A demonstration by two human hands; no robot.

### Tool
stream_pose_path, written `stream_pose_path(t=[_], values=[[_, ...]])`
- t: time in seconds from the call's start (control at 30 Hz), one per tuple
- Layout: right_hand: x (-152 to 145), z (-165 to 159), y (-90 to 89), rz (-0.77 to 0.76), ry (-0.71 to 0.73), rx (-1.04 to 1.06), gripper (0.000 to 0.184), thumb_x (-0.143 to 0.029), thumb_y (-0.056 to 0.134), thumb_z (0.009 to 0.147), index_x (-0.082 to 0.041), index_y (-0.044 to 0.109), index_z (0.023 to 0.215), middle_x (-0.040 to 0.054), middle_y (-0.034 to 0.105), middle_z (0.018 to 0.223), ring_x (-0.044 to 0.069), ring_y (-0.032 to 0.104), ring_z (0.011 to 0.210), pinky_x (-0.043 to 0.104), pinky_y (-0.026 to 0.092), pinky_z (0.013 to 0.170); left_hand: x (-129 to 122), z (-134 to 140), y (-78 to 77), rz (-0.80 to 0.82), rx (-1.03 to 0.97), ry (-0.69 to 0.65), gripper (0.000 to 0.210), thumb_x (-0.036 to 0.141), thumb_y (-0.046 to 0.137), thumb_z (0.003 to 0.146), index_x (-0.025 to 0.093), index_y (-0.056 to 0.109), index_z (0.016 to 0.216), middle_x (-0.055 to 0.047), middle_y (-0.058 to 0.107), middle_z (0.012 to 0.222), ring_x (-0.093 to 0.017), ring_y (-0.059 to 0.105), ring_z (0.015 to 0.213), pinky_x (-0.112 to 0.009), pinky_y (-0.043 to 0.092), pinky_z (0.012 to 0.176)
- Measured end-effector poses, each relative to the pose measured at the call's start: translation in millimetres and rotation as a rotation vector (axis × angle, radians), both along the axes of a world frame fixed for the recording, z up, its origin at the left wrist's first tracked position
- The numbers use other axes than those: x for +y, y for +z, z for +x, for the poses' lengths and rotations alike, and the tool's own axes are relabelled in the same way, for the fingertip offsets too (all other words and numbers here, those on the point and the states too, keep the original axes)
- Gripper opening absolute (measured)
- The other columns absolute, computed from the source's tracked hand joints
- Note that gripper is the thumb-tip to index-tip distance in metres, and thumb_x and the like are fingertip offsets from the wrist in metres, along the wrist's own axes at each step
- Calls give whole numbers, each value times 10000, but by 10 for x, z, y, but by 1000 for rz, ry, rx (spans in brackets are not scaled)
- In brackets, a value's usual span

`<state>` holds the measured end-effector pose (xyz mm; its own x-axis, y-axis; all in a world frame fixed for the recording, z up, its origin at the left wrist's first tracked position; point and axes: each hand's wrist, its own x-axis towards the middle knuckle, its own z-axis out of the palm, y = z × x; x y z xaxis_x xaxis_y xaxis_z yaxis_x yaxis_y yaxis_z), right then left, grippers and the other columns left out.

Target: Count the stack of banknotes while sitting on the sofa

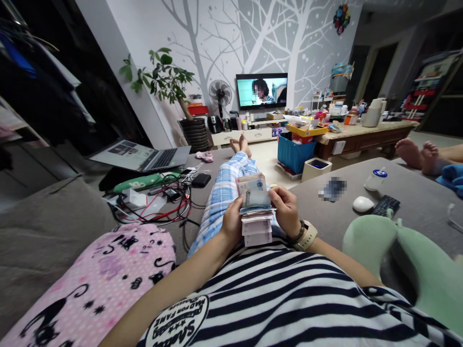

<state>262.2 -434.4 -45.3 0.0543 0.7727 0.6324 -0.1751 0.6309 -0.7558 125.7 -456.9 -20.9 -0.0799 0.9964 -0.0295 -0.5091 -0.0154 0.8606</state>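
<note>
A stack of banknotes (253, 192) is between my two hands, above my lap. My left hand (232, 220) is closed on its left edge, the thumb lying over the face of the notes. At the upper right edge my right hand (287, 210) pinches the notes between thumb and curled fingers. Greyish-blue notes face me at the top, with a pinkish edge behind them. Paler notes (257, 232) hang or lie fanned below, over the striped shirt. Whether these lower notes are gripped too, I cannot tell.
On the left, a laptop (139, 156) stands near tangled cables (173, 202) and a pink cat-print cushion (119, 270). To the right lie a blurred phone-like object (333, 188), a white mouse (363, 205), a lidded jar (376, 180) and a green neck pillow (365, 236). Another person's feet (419, 156) rest beyond.
</note>
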Motion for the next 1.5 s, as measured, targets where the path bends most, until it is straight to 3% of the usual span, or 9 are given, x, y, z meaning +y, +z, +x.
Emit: stream_pose_path(t=[0.27, 0.57, 0.93, 1.5], values=[[-1, -11, -5, -14, 27, 45, 288, -433, 615, 922, -197, 614, 757, -28, 481, 635, 125, 386, 575, 280, 304, 549, -50, 3, 64, 80, 61, 35, 205, 359, 754, 683, 167, 729, 748, -65, 739, 686, -298, 715, 860, -341, 559, 734], [-3, -7, -7, -2, 17, 27, 304, -445, 607, 926, -198, 606, 748, -28, 466, 637, 125, 383, 583, 280, 312, 560, -3, -13, 25, 80, 36, 16, 202, 367, 760, 664, 178, 726, 726, -52, 722, 656, -292, 707, 841, -331, 547, 708], [-13, -6, 19, 12, 18, 27, 290, -426, 608, 928, -198, 610, 749, -30, 478, 635, 124, 387, 574, 280, 291, 543, -38, 15, 104, 28, 69, 46, 131, 330, 696, 648, 201, 671, 647, -42, 702, 642, -300, 698, 868, -330, 542, 720], [-20, -1, 15, 1, -4, 0, 341, -491, 604, 922, -204, 600, 738, -28, 470, 618, 130, 386, 569, 286, 305, 547, 17, -39, -17, 79, 76, 53, 164, 316, 743, 602, 188, 643, 612, -58, 728, 686, -296, 700, 870, -337, 542, 743]])
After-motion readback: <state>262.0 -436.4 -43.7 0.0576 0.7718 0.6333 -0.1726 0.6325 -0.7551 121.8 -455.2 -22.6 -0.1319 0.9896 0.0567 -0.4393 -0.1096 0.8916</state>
